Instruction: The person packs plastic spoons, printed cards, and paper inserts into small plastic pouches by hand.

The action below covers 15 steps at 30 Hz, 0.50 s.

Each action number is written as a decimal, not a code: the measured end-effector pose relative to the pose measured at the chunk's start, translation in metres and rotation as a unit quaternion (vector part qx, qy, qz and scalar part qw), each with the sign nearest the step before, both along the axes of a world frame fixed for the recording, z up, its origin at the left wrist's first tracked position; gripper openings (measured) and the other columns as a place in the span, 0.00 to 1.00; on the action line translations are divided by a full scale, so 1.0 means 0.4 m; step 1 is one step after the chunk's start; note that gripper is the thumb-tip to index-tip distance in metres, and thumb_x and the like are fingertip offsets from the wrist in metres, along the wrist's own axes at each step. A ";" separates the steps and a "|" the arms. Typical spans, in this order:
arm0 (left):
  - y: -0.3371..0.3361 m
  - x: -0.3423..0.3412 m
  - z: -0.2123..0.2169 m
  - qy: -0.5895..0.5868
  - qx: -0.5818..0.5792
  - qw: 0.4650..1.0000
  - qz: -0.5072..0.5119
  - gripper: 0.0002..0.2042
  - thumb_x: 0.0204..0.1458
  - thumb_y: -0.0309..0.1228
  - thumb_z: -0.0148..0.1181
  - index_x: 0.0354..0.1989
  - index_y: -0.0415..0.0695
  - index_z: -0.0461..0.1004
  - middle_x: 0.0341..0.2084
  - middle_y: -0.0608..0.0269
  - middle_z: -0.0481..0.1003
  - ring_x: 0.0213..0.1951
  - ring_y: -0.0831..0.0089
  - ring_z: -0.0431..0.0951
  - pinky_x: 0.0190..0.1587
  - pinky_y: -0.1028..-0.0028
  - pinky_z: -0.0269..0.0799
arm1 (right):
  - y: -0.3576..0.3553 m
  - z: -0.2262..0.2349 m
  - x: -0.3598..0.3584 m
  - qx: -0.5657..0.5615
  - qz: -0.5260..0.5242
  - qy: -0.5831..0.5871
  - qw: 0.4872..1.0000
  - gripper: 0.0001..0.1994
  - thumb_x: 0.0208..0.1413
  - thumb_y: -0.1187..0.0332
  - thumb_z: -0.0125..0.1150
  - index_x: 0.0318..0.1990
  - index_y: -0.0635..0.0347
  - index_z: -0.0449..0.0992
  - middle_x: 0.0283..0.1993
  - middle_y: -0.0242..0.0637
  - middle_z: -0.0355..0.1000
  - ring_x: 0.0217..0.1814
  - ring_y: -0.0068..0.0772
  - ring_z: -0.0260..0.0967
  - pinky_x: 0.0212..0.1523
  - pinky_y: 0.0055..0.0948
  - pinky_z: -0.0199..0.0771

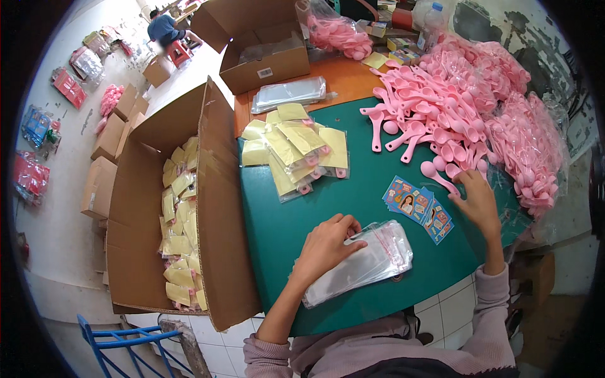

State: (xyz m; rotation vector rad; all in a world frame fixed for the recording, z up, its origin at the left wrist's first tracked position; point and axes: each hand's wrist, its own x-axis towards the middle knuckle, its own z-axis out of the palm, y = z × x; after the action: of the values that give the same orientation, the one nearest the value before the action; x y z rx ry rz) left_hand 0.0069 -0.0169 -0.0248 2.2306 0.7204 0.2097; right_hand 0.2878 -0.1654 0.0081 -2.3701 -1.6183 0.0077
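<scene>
My left hand (329, 247) rests on a stack of clear plastic bags (359, 268) at the table's near edge. Its fingers are curled, with a gap between them and the thumb. Over the near side of the pink measuring spoons (435, 107) reaches my right hand (479, 200), thumb and fingers apart. One pink spoon (439, 176) lies with its handle end by that thumb. Blue printed cards (416, 205) are spread between my hands. Farther left sits a pile of filled bags with pale yellow cards (296, 148).
A tall cardboard box (224, 214) holding many filled bags stands against the green table's (271, 233) left side. Another open carton (265, 66) and a bag stack (290, 94) are at the back. Bulky spoon sacks (526, 145) line the right. A person (162, 30) sits far off.
</scene>
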 end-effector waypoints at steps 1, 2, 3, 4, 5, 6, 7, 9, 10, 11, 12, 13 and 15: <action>0.000 0.003 0.001 0.001 -0.002 1.000 -0.003 0.14 0.42 0.36 0.65 0.33 0.40 0.72 0.26 0.59 0.71 0.31 0.70 0.74 0.35 0.72 0.70 | 0.000 -0.024 -0.004 0.035 -0.002 -0.039 0.999 0.13 0.41 0.72 0.60 0.37 0.62 0.69 0.36 0.42 0.67 0.41 0.43 0.64 0.41 0.38 0.62; 0.001 0.006 0.003 -0.020 -0.021 1.000 -0.005 0.13 0.42 0.33 0.65 0.33 0.40 0.72 0.24 0.60 0.72 0.29 0.71 0.75 0.34 0.73 0.70 | -0.001 -0.042 -0.006 0.071 -0.003 -0.078 0.994 0.13 0.40 0.71 0.62 0.36 0.61 0.70 0.35 0.41 0.67 0.41 0.42 0.64 0.41 0.37 0.61; 0.005 0.011 0.005 -0.043 -0.039 0.998 -0.006 0.11 0.42 0.31 0.65 0.32 0.40 0.71 0.23 0.61 0.73 0.28 0.73 0.75 0.33 0.73 0.70 | 0.001 -0.054 -0.003 0.070 -0.004 -0.078 0.994 0.13 0.40 0.71 0.62 0.36 0.61 0.70 0.35 0.41 0.67 0.41 0.42 0.64 0.41 0.37 0.61; 0.007 0.014 0.011 -0.043 -0.039 0.998 -0.007 0.11 0.42 0.31 0.65 0.32 0.40 0.71 0.23 0.61 0.73 0.28 0.73 0.75 0.33 0.73 0.70 | 0.003 -0.062 0.001 0.048 -0.013 -0.101 0.994 0.12 0.41 0.72 0.61 0.36 0.61 0.70 0.34 0.40 0.67 0.41 0.41 0.63 0.42 0.36 0.60; 0.008 0.013 0.021 -0.047 -0.074 0.996 0.012 0.10 0.42 0.29 0.64 0.31 0.39 0.71 0.23 0.61 0.74 0.27 0.73 0.75 0.32 0.75 0.70 | 0.003 -0.065 0.004 0.025 -0.022 -0.124 0.992 0.12 0.41 0.72 0.61 0.36 0.60 0.71 0.34 0.39 0.67 0.41 0.39 0.63 0.42 0.35 0.59; 0.007 0.009 0.027 -0.049 -0.108 0.992 0.033 0.09 0.43 0.27 0.64 0.30 0.39 0.71 0.22 0.61 0.75 0.26 0.74 0.76 0.31 0.76 0.70 | 0.004 -0.062 -0.003 0.025 -0.020 -0.124 0.992 0.12 0.41 0.72 0.61 0.36 0.60 0.71 0.34 0.39 0.67 0.41 0.39 0.63 0.42 0.35 0.59; 0.009 0.005 0.025 -0.049 -0.108 0.992 0.035 0.09 0.43 0.27 0.64 0.30 0.39 0.71 0.22 0.61 0.75 0.26 0.74 0.76 0.31 0.76 0.70 | 0.006 -0.055 -0.015 0.027 -0.017 -0.129 0.991 0.11 0.42 0.72 0.59 0.35 0.60 0.71 0.34 0.39 0.67 0.41 0.39 0.62 0.42 0.36 0.58; 0.014 -0.004 0.020 -0.066 -0.102 0.991 0.051 0.09 0.43 0.28 0.63 0.29 0.38 0.70 0.23 0.61 0.77 0.26 0.74 0.77 0.32 0.77 0.70 | 0.005 -0.059 -0.013 0.030 -0.015 -0.136 0.990 0.10 0.42 0.73 0.58 0.35 0.59 0.71 0.34 0.39 0.66 0.42 0.39 0.62 0.42 0.36 0.57; 0.014 -0.007 0.020 -0.068 -0.102 0.991 0.050 0.09 0.43 0.28 0.63 0.29 0.38 0.70 0.23 0.61 0.77 0.26 0.74 0.77 0.32 0.77 0.70 | 0.001 -0.075 0.002 0.026 -0.023 -0.135 0.990 0.09 0.42 0.73 0.58 0.34 0.60 0.71 0.34 0.39 0.65 0.42 0.39 0.61 0.42 0.36 0.57; 0.014 -0.008 0.021 -0.086 -0.102 0.990 0.050 0.08 0.44 0.28 0.63 0.28 0.39 0.70 0.25 0.61 0.77 0.28 0.75 0.77 0.33 0.77 0.71 | -0.003 -0.082 0.011 0.022 -0.032 -0.134 0.990 0.09 0.42 0.74 0.57 0.34 0.60 0.71 0.34 0.39 0.64 0.43 0.39 0.60 0.43 0.37 0.57; 0.015 -0.013 0.019 -0.103 -0.101 0.988 0.053 0.08 0.44 0.27 0.63 0.28 0.39 0.70 0.27 0.62 0.78 0.31 0.76 0.78 0.34 0.78 0.71 | 0.002 -0.074 0.002 0.022 -0.030 -0.134 0.990 0.09 0.42 0.74 0.57 0.34 0.60 0.71 0.34 0.39 0.64 0.43 0.39 0.60 0.43 0.37 0.57; 0.020 -0.016 0.016 -0.103 -0.101 0.988 0.055 0.08 0.44 0.27 0.63 0.28 0.39 0.70 0.27 0.62 0.78 0.31 0.76 0.78 0.34 0.78 0.71 | 0.009 -0.056 -0.017 0.038 -0.042 -0.151 0.987 0.08 0.42 0.74 0.57 0.33 0.61 0.70 0.34 0.39 0.64 0.43 0.39 0.60 0.43 0.37 0.57; 0.030 -0.021 0.006 -0.188 -0.110 0.976 0.027 0.07 0.47 0.27 0.60 0.31 0.40 0.68 0.31 0.60 0.78 0.35 0.75 0.77 0.36 0.76 0.72 | 0.016 -0.030 -0.037 0.054 -0.054 -0.169 0.983 0.08 0.42 0.74 0.57 0.33 0.62 0.70 0.33 0.39 0.63 0.42 0.39 0.59 0.44 0.37 0.56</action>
State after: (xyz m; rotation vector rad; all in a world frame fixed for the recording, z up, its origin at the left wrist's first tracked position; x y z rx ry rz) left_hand -0.0015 -0.0050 -0.0224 1.8887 0.5671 0.5360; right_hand 0.2731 -0.1590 -0.0040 -2.4695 -1.5747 -0.5165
